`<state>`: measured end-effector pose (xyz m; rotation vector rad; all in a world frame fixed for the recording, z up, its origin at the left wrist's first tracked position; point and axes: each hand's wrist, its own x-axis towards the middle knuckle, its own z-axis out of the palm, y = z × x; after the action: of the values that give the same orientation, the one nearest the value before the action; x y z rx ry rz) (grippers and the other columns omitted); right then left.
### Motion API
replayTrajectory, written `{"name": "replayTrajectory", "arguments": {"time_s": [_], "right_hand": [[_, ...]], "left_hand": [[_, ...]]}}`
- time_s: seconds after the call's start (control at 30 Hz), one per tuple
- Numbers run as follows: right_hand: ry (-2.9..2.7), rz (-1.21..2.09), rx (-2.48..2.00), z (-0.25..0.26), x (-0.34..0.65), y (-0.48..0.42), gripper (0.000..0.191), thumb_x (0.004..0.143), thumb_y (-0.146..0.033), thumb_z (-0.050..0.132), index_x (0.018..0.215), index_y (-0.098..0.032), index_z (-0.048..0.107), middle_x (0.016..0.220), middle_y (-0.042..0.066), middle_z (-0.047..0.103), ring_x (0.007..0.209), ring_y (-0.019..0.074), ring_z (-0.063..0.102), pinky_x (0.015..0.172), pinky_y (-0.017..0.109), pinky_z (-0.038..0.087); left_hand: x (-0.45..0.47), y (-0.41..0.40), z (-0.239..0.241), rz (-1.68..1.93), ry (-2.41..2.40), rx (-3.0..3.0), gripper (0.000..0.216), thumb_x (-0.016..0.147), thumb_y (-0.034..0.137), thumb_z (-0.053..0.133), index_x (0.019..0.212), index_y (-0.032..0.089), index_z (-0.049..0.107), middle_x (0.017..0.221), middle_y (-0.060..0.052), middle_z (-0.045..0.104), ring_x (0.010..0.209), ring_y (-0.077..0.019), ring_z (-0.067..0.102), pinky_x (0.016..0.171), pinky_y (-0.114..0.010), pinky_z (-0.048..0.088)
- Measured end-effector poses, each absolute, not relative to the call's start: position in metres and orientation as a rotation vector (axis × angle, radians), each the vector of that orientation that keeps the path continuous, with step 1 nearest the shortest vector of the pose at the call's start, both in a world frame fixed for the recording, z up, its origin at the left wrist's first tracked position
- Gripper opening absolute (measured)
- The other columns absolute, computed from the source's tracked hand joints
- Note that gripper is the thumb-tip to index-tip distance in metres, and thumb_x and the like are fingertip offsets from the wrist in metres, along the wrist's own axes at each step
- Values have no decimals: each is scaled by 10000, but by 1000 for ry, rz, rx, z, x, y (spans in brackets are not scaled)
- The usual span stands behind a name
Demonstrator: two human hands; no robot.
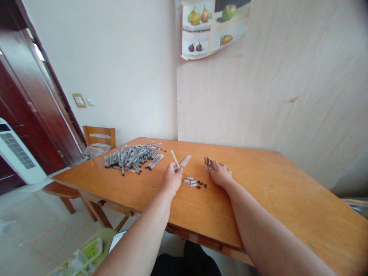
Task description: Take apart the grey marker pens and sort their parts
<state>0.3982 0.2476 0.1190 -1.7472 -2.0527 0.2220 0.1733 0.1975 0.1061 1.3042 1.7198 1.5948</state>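
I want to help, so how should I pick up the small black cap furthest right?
I'd probably pinch that small, stubby black cap around its sides, coming from above and the right: the other small black caps lie to its left, while bare orange-brown wooden table shows on its right.

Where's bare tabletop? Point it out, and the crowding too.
Free: the table right of the right hand; the patch between the pen pile and left forearm. Crowded: the pile, and left of that hand, small clear pieces and black caps.
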Motion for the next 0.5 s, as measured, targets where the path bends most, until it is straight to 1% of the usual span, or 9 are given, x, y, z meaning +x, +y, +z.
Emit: {"name": "replayTrajectory", "arguments": {"time_s": [0.07,0.17,0.27,0.33,0.4,0.5], "right_hand": [[-1993,232,-1751,120,399,248,463,900,-341,364,1335,-243,487,1312,102,567,1277,275,426,1026,469,295],[-1878,275,-1799,122,400,248,456,893,-359,368,1297,-223,531,1260,120,600,1212,298,483,983,467,345],[-1781,306,-1861,123,400,248,466,873,-379,397,1278,-209,553,1190,141,630,1153,314,521,932,457,389],[-1739,313,-1885,123,401,248,466,859,-381,419,1265,-205,566,1149,140,646,1133,310,532,915,442,406],[-1714,312,-1899,122,401,249,461,851,-384,433,1250,-205,577,1123,134,654,1119,305,537,906,430,417],[-1698,306,-1913,121,401,251,448,851,-385,434,1229,-204,593,1098,132,661,1100,303,543,897,427,426]], "left_hand": [[173,198,106,1587,1722,1322,208,744,287,643,933,216,592,713,-8,627,623,-150,576,603,-235,379],[172,197,106,1597,1727,1347,170,746,278,627,905,218,631,699,-8,622,636,-153,562,607,-234,373],[168,197,108,1569,1778,1425,110,738,238,610,831,208,658,677,-8,615,640,-156,546,601,-231,359],[164,198,112,1482,1864,1495,78,735,208,595,785,198,654,664,-5,609,648,-155,546,600,-229,355],[159,202,116,1365,1986,1525,107,735,181,585,822,189,646,696,-8,625,677,-153,566,615,-225,367],[150,212,124,1229,2172,1525,247,731,164,605,978,172,608,861,-46,674,779,-158,612,669,-223,402]]}}
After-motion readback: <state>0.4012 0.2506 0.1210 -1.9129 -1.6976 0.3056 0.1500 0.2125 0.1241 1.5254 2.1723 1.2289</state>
